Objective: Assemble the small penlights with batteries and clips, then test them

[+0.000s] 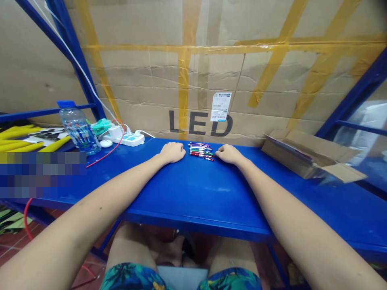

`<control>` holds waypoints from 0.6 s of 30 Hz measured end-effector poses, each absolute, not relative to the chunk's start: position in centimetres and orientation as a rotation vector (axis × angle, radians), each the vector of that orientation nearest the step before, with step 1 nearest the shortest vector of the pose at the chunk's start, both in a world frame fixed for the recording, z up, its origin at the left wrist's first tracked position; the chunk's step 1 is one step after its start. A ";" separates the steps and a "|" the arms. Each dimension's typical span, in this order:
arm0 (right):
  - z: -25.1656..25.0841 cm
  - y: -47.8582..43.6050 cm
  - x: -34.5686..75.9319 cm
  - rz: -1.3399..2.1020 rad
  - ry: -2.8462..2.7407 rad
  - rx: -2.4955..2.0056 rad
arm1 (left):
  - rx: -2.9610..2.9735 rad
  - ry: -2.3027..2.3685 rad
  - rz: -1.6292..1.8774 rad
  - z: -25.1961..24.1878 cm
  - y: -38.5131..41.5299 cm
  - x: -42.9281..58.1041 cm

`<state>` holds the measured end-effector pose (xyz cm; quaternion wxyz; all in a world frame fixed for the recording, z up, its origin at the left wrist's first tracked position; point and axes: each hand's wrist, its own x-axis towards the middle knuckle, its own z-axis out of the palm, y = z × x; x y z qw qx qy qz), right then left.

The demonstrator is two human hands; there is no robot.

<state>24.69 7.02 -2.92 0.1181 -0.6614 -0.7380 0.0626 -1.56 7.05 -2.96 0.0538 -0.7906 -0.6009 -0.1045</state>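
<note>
Several pens (200, 150) lie side by side on the blue table (193, 189), pointing left to right; purple, green, blue and red barrels show. Just left of them my left hand (173, 152) rests on the tabletop, its fingers curled into a loose fist with nothing visible in it. My right hand (229, 154) lies close to the pens' right ends, also with its fingers curled in, and I see no thing held there. A narrow gap shows between each hand and the pens.
A large taped cardboard box (145, 84) marked LED stands behind the table. To the left are a water bottle (79, 129), a white power strip (130, 139), a red cable (111, 151) and yellow strips (18, 137). An open carton (302, 155) sits on the right.
</note>
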 end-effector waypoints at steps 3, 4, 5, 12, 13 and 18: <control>-2.8 7.2 24.8 0.192 -2.168 -1.923 | -2.384 -1.816 -0.353 -3.0 7.3 -1.3; -2.8 7.2 24.7 0.195 -2.175 -1.918 | -2.380 -1.808 -0.371 -3.0 7.3 -1.3; -2.8 7.3 24.7 0.198 -2.183 -1.912 | -2.379 -1.794 -0.392 -3.0 7.3 -1.3; -3.0 7.7 24.9 0.201 -2.219 -1.884 | -2.451 -1.630 -0.483 -3.2 6.8 -1.7; -3.1 7.8 24.9 0.201 -2.222 -1.885 | -2.456 -1.622 -0.480 -3.2 6.8 -1.8; -3.0 7.7 24.9 0.181 -2.260 -1.868 | -2.512 -1.537 -0.402 -3.1 6.6 -2.1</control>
